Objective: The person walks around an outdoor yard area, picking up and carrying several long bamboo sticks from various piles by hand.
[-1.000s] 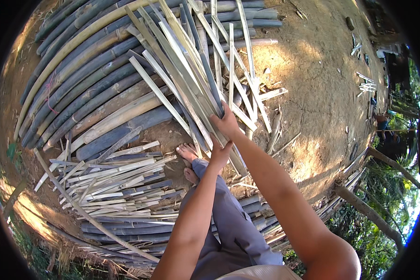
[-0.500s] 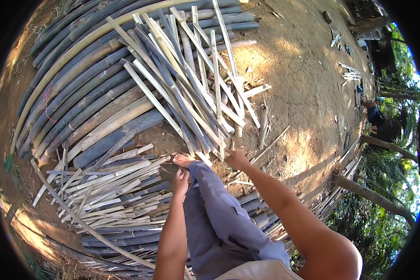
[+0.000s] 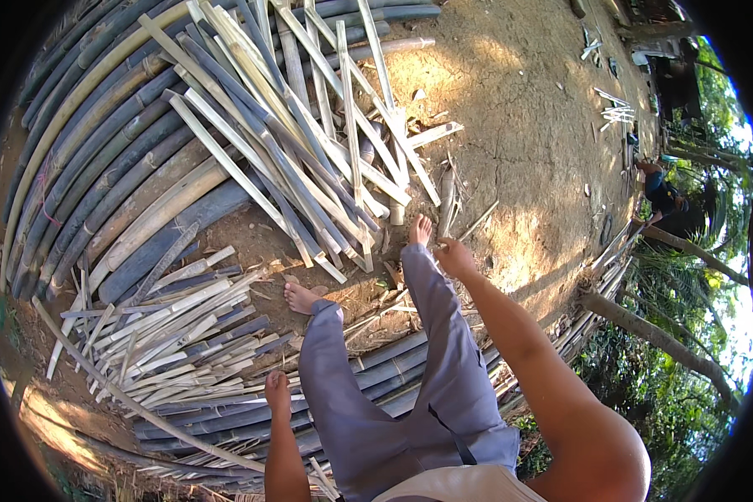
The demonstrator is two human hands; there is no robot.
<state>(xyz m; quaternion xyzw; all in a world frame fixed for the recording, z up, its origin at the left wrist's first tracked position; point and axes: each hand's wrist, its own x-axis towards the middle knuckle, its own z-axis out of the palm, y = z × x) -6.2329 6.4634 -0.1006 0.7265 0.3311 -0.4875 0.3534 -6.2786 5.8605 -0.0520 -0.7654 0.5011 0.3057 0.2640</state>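
My left hand (image 3: pixel 278 391) hangs beside my left leg, above the near end of a heap of split bamboo strips (image 3: pixel 176 330). Its fingers are curled in and nothing shows in them. My right hand (image 3: pixel 456 258) is held out past my right knee, close to my right foot and over the bare dirt. Its fingers are bent together with nothing visible between them. Ahead of my feet, long split bamboo slats (image 3: pixel 309 138) lie crossed in a loose pile, partly over whole dark bamboo poles (image 3: pixel 134 159). Both feet are bare on the ground.
Bamboo poles (image 3: pixel 385 381) lie under and behind my legs. A thin stick (image 3: pixel 479 219) and a dry husk (image 3: pixel 448 197) lie by my right foot. Far right, a person (image 3: pixel 663 194) bends near a small slat pile (image 3: pixel 615 109). A slanting trunk (image 3: pixel 644 326) stands at the right.
My right foot has stepped forward and right, and my legs are apart. My left hand has dropped back toward my side. The piles have shifted left and upward in view.
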